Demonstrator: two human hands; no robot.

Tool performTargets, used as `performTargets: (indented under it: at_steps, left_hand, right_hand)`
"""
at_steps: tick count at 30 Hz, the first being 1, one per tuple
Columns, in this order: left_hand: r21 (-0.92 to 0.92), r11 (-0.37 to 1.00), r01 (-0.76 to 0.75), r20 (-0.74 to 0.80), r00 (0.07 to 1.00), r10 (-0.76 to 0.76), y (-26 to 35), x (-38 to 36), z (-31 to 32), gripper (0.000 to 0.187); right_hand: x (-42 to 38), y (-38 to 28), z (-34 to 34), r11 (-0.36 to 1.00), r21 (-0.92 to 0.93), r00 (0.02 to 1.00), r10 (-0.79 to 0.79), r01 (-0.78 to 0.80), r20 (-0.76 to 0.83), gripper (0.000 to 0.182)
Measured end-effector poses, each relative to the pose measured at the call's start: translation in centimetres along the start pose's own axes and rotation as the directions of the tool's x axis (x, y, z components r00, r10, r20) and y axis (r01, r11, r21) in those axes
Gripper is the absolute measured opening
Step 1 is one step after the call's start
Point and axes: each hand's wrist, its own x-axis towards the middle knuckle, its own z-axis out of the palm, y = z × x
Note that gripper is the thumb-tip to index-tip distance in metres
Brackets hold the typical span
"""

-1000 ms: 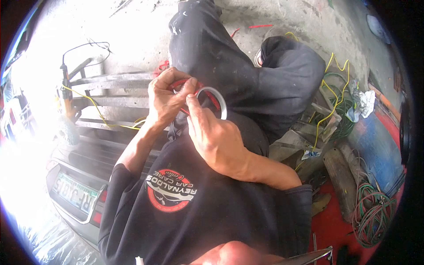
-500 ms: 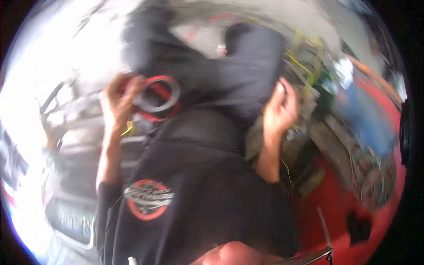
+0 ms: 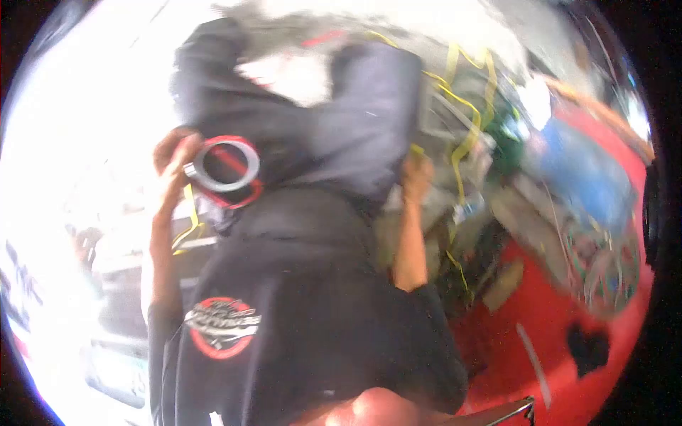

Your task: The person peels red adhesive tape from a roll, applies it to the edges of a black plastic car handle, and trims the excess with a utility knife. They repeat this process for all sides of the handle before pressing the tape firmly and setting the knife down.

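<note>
My left hand (image 3: 176, 155) is closed on the edge of a round red frame with a grey ring (image 3: 238, 181), held over my left thigh. A thin yellow strip (image 3: 190, 216) hangs below that hand. On the other side, my right hand (image 3: 417, 177) is beside my right thigh with its fingers curled in. A short piece of yellow strip (image 3: 416, 150) shows at its fingertips. More yellow strip (image 3: 465, 150) runs in loose loops just beyond this hand. Blur hides the finer detail of both grips.
To the right lie a blue bundle (image 3: 586, 174), a green object (image 3: 506, 138) and a coil of thin cords (image 3: 604, 273) on a red surface (image 3: 497, 341). A grey-brown board (image 3: 529, 220) slants between them and me. Pale ground (image 3: 298, 74) stretches past my knees.
My right hand has gone from open fingers to curled ones, with yellow strip now at the tips. The ringed red frame has shifted left and tilted in my left hand. The whole view has shifted slightly.
</note>
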Motion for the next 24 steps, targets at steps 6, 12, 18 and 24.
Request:
performTargets:
  at_steps: [6,12,18,24]
  left_hand:
    - [0.008,0.999,-0.046,0.117,0.992,0.044,1.4,-0.2,0.6,0.024]
    - [0.151,0.963,-0.223,0.125,0.971,0.205,1.5,0.6,1.8,0.024]
    - [0.184,0.925,-0.333,0.183,0.936,0.301,2.8,0.5,2.6,0.024]
    - [0.193,0.908,-0.371,0.237,0.916,0.324,2.9,1.1,3.2,0.025]
  right_hand:
    - [6.2,-9.9,-11.6,0.898,0.433,0.971,0.03,0.079,-0.239,0.014]
    - [5.6,-29.7,-13.5,0.638,0.251,0.617,-0.769,0.728,0.166,0.023]
    - [5.3,-36.4,-9.8,0.443,0.29,0.282,-0.841,0.848,0.461,0.024]
    - [5.1,-37.5,-9.5,0.324,0.223,0.152,-0.815,0.919,0.559,0.031]
